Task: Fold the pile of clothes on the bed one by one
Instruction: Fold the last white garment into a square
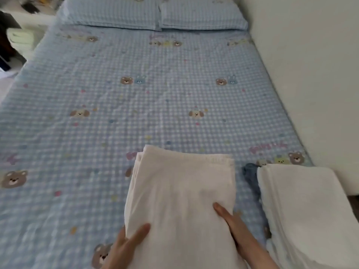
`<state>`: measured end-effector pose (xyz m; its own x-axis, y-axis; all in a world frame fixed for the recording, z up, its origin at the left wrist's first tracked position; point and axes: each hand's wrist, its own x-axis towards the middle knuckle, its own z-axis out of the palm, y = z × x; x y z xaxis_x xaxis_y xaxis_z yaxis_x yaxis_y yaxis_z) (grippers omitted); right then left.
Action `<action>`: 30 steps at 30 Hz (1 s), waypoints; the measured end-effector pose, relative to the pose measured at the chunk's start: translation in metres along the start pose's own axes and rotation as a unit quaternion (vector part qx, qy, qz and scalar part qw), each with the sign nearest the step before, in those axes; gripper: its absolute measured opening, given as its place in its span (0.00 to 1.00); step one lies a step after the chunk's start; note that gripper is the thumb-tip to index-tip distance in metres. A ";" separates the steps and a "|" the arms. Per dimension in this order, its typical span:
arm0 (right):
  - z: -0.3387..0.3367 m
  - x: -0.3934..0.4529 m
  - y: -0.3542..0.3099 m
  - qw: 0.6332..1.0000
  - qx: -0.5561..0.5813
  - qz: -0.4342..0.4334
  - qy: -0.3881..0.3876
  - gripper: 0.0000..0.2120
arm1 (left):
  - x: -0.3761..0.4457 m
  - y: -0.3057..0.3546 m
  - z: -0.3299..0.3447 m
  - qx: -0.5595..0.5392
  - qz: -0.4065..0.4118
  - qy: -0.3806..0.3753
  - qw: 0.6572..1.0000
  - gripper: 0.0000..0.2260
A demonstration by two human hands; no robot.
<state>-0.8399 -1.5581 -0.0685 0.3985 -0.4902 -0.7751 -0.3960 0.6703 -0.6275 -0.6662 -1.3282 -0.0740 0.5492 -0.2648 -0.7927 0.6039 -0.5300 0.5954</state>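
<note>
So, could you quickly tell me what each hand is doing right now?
Left hand: grips the white cloth at its left edge.
Right hand: open, flat on it.

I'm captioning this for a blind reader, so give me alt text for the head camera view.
Two hands hold a folded white garment on a blue checked bed: the left hand grips its near left edge, the right hand lies flat on top. A white folded stack sits to the right, and two pillows lie at the far end.
</note>
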 end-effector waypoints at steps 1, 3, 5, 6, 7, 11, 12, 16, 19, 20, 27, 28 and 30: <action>-0.022 0.000 -0.006 0.999 -0.006 -0.018 0.026 0.24 | 0.002 -0.003 0.024 0.005 0.005 -0.003 1.000 0.17; -0.066 0.003 -0.016 0.996 -0.022 -0.055 0.060 0.23 | 0.008 -0.008 0.070 -0.009 0.005 -0.030 1.000 0.19; -0.099 0.008 -0.022 0.993 -0.039 -0.081 0.079 0.23 | 0.014 -0.013 0.104 0.002 -0.002 -0.037 0.999 0.21; -0.113 0.012 -0.023 0.991 -0.045 -0.090 0.084 0.25 | 0.018 -0.015 0.118 0.011 -0.002 -0.039 0.999 0.22; -0.127 0.018 -0.023 0.990 -0.054 -0.096 0.089 0.26 | 0.023 -0.017 0.132 0.013 0.000 -0.040 0.999 0.22; -0.158 0.060 -0.013 0.981 -0.116 -0.107 0.113 0.31 | 0.053 -0.033 0.167 0.024 -0.001 -0.039 0.999 0.27; -0.163 0.076 -0.005 0.978 -0.139 -0.100 0.116 0.33 | 0.063 -0.040 0.176 0.032 -0.010 -0.029 0.999 0.28; -0.173 0.119 0.025 0.964 -0.217 -0.058 0.145 0.32 | 0.085 -0.047 0.202 0.080 -0.005 0.017 0.997 0.27; -0.170 0.121 0.029 0.933 -0.277 -0.113 0.199 0.28 | 0.084 -0.048 0.212 0.158 0.047 0.086 0.983 0.34; -0.166 0.115 0.029 0.906 -0.331 -0.139 0.224 0.28 | 0.080 -0.048 0.215 0.228 0.090 0.121 0.962 0.38; -0.126 0.094 0.041 0.709 -0.632 -0.257 0.179 0.32 | 0.071 -0.067 0.246 0.571 0.337 0.069 0.746 0.36; -0.126 0.101 0.044 0.717 -0.627 -0.253 0.169 0.34 | 0.080 -0.072 0.248 0.580 0.342 0.080 0.735 0.37; -0.129 0.118 0.050 0.741 -0.616 -0.226 0.139 0.37 | 0.094 -0.076 0.251 0.599 0.326 0.072 0.728 0.37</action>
<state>-0.9195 -1.6544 -0.2009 0.6033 -0.7201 -0.3427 -0.7972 -0.5322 -0.2850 -0.8057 -1.5152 -0.2271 0.6007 -0.7334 -0.3184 -0.7021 -0.6744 0.2288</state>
